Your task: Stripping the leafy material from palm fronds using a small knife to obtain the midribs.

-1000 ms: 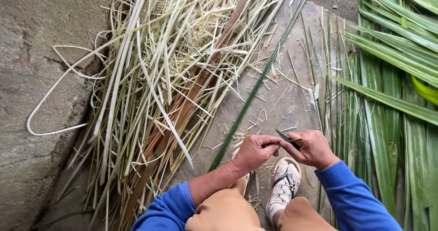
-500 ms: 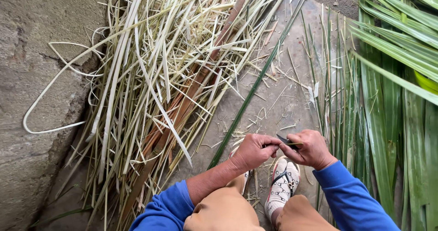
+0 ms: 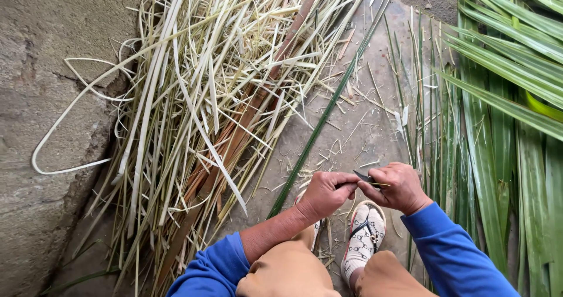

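Low in the frame, the left hand [image 3: 324, 192] pinches a long green leaf strip [image 3: 328, 110]; the right hand [image 3: 396, 187] grips a small dark blade [image 3: 365, 177] against it. Pale stripped fibres [image 3: 193, 97] heap upper left; green palm leaves [image 3: 504, 97] lie right.

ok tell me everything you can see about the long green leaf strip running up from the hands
The long green leaf strip is narrow, dark green and looks like a fresh palm leaflet. It lies nearly straight on the grey ground, slanting from the left hand up toward the top right. Its lower end meets that hand; the pale pile of dried strips lies along its left side.
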